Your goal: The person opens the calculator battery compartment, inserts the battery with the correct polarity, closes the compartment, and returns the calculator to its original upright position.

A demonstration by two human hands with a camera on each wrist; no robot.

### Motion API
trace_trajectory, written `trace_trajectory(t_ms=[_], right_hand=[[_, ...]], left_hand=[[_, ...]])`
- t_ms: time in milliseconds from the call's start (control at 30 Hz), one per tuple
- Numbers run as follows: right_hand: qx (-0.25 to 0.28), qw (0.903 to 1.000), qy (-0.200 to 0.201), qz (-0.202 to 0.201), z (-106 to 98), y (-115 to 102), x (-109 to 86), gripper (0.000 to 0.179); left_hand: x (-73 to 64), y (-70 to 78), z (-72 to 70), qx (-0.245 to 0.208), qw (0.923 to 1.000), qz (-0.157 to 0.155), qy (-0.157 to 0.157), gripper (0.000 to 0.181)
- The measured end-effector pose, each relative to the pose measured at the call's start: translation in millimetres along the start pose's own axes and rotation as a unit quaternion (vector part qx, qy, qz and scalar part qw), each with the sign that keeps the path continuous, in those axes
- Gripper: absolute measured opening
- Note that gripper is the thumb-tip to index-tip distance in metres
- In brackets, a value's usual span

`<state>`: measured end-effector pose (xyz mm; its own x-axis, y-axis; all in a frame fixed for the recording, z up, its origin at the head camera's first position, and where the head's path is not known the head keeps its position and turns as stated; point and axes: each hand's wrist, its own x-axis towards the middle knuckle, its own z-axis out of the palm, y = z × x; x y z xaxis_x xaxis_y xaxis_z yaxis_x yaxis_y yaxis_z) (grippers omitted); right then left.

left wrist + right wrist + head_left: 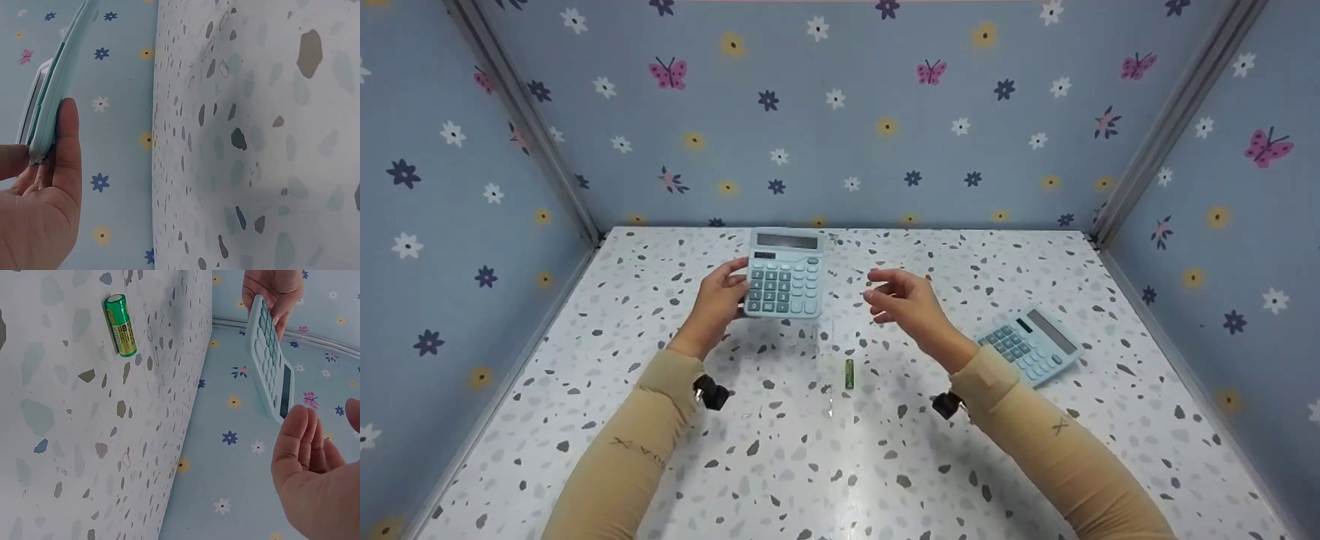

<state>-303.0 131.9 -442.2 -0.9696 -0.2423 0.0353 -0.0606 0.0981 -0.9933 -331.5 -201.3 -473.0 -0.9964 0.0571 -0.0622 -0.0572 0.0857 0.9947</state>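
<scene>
My left hand (722, 300) grips a light blue calculator (785, 274) by its left edge, thumb on the front and fingers behind. It is held up above the table, with keys and display facing me. In the left wrist view the calculator (56, 90) shows edge-on between thumb and fingers. To its right, my right hand (907, 300) hovers with nothing in it, fingers loosely bent and apart from the calculator. A green battery (850, 373) lies on the table between the two forearms; its label shows in the right wrist view, where the battery (120, 325) is larger.
A second light blue calculator (1031, 345) lies at an angle on the table at right, partly covered by the right forearm. The speckled white table (780, 480) is enclosed by flowered blue walls (840, 120) at the back and sides.
</scene>
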Motion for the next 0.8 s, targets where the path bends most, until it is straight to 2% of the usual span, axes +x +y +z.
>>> trace_trajectory(t_ms=[367,800], right_hand=[[-0.035,0.9991,-0.014,-0.020,-1,12,-14.0,0.040],[-0.042,0.9988,-0.020,-0.014,-4,27,-27.1,0.036]], left_hand=[[6.1,-16.0,-18.1,0.016,0.9990,-0.040,0.006,0.052],[13.6,-32.5,-31.7,0.044,0.9955,-0.085,0.005,0.054]])
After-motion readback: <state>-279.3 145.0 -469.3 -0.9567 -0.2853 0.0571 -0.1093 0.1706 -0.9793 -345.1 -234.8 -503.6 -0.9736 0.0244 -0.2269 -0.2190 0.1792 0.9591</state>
